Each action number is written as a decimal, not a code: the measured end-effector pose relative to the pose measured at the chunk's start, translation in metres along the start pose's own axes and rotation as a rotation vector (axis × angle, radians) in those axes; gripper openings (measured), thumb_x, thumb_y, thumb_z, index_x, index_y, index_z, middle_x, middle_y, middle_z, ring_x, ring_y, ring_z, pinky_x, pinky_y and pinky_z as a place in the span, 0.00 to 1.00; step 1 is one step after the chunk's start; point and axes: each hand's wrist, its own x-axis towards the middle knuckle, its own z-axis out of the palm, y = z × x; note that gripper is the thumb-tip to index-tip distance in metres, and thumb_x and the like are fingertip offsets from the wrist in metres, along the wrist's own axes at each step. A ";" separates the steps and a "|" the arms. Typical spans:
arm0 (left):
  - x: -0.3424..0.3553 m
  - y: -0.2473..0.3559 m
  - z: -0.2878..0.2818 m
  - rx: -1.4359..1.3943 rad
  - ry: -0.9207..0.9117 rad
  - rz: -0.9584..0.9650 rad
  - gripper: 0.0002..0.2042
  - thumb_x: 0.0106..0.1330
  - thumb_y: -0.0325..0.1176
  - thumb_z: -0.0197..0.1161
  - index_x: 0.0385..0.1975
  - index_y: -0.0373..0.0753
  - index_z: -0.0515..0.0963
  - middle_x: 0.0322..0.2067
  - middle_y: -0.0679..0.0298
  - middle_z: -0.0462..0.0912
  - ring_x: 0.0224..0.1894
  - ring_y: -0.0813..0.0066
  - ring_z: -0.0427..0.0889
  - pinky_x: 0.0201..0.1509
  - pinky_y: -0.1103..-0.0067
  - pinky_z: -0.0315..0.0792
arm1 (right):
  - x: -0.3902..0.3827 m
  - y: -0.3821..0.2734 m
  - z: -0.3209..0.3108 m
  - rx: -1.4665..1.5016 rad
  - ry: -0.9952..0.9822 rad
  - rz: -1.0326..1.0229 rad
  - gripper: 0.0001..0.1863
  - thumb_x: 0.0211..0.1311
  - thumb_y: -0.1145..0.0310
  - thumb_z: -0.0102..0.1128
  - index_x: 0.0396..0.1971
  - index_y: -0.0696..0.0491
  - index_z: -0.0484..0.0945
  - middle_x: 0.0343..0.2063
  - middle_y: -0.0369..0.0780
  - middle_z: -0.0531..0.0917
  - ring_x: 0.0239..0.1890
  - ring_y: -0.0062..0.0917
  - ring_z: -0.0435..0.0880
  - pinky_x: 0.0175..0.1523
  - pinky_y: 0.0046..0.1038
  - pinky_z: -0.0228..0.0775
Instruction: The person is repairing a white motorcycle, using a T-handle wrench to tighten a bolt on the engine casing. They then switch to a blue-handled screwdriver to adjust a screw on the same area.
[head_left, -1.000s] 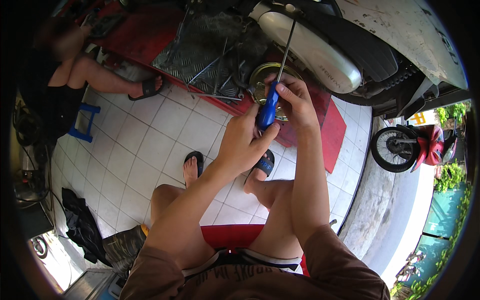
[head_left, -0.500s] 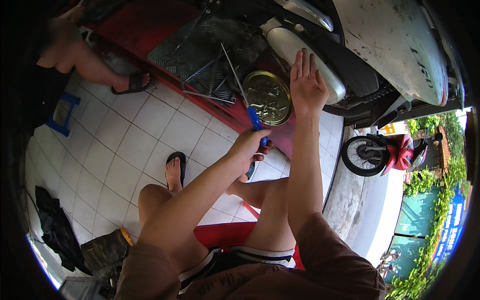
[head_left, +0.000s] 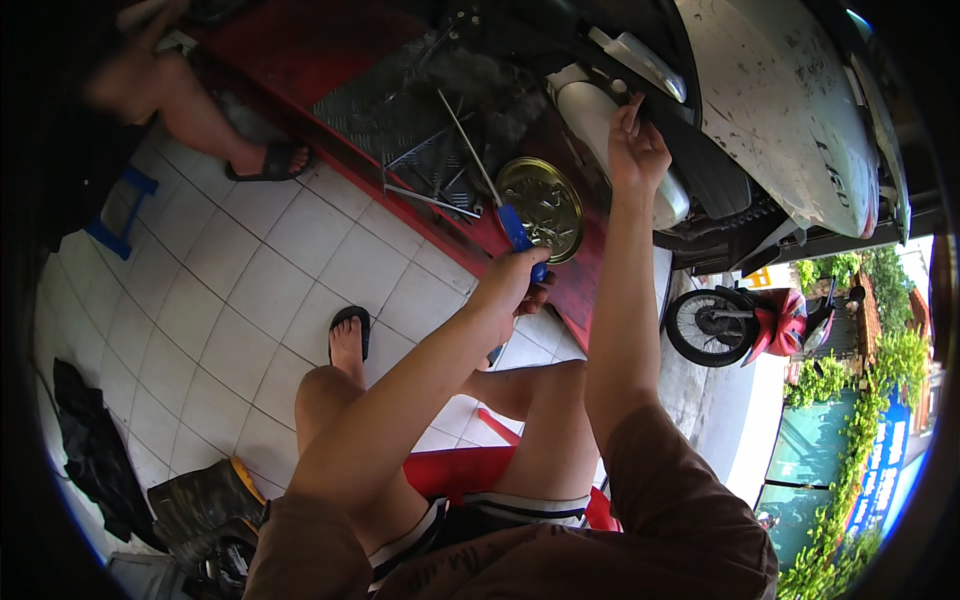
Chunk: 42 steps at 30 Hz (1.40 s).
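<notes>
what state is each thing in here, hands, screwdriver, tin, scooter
left hand: closed around the screwdriver's blue handle
right hand: raised to the scooter's underside, fingers pinched
screwdriver: held, shaft pointing up and away
round gold tin: lying flat on the red platform
white scooter: raised on the platform

I have one view only, from the head, looking steeply down over my own knees and forearms at the tiled floor (head_left: pixel 230 290). The fisheye bends edges near the rim. The scooter (head_left: pixel 790 120) fills twelve to two o'clock, close; the street opens far off at four o'clock.
</notes>
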 end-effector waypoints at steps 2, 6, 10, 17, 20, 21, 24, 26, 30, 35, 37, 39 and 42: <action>0.000 0.001 0.002 0.005 0.000 0.001 0.11 0.65 0.42 0.57 0.30 0.41 0.76 0.24 0.70 0.78 0.20 0.84 0.70 0.25 0.85 0.61 | 0.002 -0.002 -0.003 -0.026 0.029 -0.001 0.18 0.64 0.78 0.39 0.53 0.61 0.65 0.54 0.47 0.73 0.57 0.36 0.74 0.52 0.37 0.71; 0.000 0.002 0.002 0.012 0.013 -0.006 0.10 0.65 0.42 0.57 0.30 0.42 0.75 0.24 0.69 0.79 0.20 0.84 0.71 0.24 0.84 0.61 | 0.005 0.004 -0.007 -0.050 0.104 -0.064 0.16 0.63 0.78 0.40 0.51 0.61 0.67 0.52 0.47 0.74 0.56 0.35 0.74 0.51 0.36 0.71; 0.003 0.003 0.001 -0.017 -0.001 -0.023 0.10 0.65 0.42 0.57 0.31 0.42 0.75 0.23 0.69 0.79 0.20 0.84 0.71 0.25 0.84 0.62 | 0.014 -0.009 -0.024 -0.034 0.028 -0.034 0.16 0.63 0.79 0.40 0.50 0.61 0.67 0.51 0.50 0.74 0.44 0.33 0.78 0.50 0.33 0.72; 0.005 0.004 -0.002 0.001 0.002 0.022 0.12 0.63 0.43 0.57 0.29 0.41 0.75 0.23 0.67 0.78 0.19 0.83 0.72 0.22 0.84 0.65 | 0.008 -0.011 -0.020 -0.112 0.040 -0.061 0.14 0.64 0.78 0.41 0.49 0.64 0.68 0.48 0.51 0.75 0.34 0.30 0.76 0.49 0.31 0.72; 0.003 0.005 -0.002 0.001 0.018 0.032 0.12 0.63 0.43 0.57 0.29 0.40 0.74 0.22 0.67 0.78 0.19 0.83 0.72 0.21 0.84 0.65 | -0.016 -0.007 -0.015 -0.130 0.133 -0.101 0.13 0.63 0.79 0.45 0.47 0.65 0.69 0.44 0.50 0.76 0.41 0.32 0.76 0.49 0.32 0.72; 0.003 0.007 -0.002 -0.003 0.019 0.035 0.12 0.63 0.43 0.57 0.29 0.41 0.74 0.22 0.67 0.78 0.19 0.83 0.72 0.21 0.84 0.65 | -0.026 -0.009 -0.016 -0.137 0.156 -0.110 0.12 0.63 0.79 0.46 0.46 0.66 0.69 0.43 0.50 0.76 0.44 0.33 0.77 0.50 0.33 0.72; 0.004 0.008 -0.006 0.010 0.046 0.066 0.11 0.62 0.42 0.58 0.28 0.41 0.74 0.21 0.67 0.78 0.17 0.83 0.71 0.18 0.84 0.63 | -0.064 -0.024 -0.040 -0.232 0.151 0.092 0.10 0.63 0.79 0.49 0.43 0.65 0.71 0.41 0.48 0.76 0.45 0.33 0.76 0.50 0.31 0.72; 0.004 0.007 -0.007 0.051 0.089 0.089 0.10 0.62 0.42 0.58 0.28 0.41 0.74 0.19 0.67 0.77 0.17 0.83 0.70 0.17 0.84 0.62 | -0.091 -0.031 -0.058 -0.368 0.219 0.211 0.09 0.63 0.79 0.50 0.42 0.64 0.72 0.41 0.46 0.76 0.45 0.31 0.77 0.50 0.28 0.72; 0.008 0.000 -0.003 0.163 0.086 0.112 0.12 0.61 0.41 0.59 0.24 0.40 0.73 0.17 0.66 0.76 0.15 0.83 0.70 0.15 0.84 0.61 | -0.113 -0.047 -0.122 -0.785 0.393 0.279 0.13 0.66 0.77 0.48 0.48 0.65 0.70 0.43 0.47 0.76 0.49 0.32 0.76 0.54 0.25 0.71; 0.010 -0.009 0.003 0.309 0.026 0.037 0.11 0.62 0.43 0.58 0.27 0.41 0.72 0.19 0.68 0.76 0.18 0.84 0.70 0.20 0.85 0.61 | -0.117 -0.055 -0.164 -0.728 0.596 0.341 0.19 0.68 0.70 0.43 0.54 0.66 0.66 0.52 0.50 0.73 0.58 0.38 0.72 0.62 0.34 0.67; 0.015 -0.014 0.003 0.355 -0.029 0.054 0.12 0.63 0.42 0.57 0.27 0.41 0.72 0.19 0.68 0.76 0.17 0.84 0.69 0.20 0.85 0.62 | -0.113 -0.060 -0.169 -0.786 0.552 0.360 0.19 0.69 0.68 0.41 0.53 0.64 0.66 0.55 0.50 0.72 0.61 0.40 0.70 0.65 0.41 0.63; 0.019 -0.015 -0.001 0.443 -0.013 0.082 0.12 0.62 0.42 0.58 0.26 0.40 0.72 0.19 0.68 0.76 0.17 0.84 0.69 0.21 0.85 0.62 | -0.119 -0.038 -0.143 -0.833 0.444 0.432 0.19 0.70 0.65 0.41 0.51 0.64 0.68 0.52 0.50 0.75 0.57 0.39 0.73 0.62 0.39 0.66; 0.022 -0.026 0.004 0.698 0.032 0.228 0.13 0.61 0.41 0.59 0.25 0.37 0.72 0.17 0.63 0.76 0.18 0.77 0.73 0.23 0.78 0.66 | -0.134 -0.013 -0.079 -0.927 0.298 0.578 0.20 0.71 0.62 0.42 0.53 0.62 0.68 0.45 0.48 0.79 0.49 0.34 0.77 0.51 0.29 0.70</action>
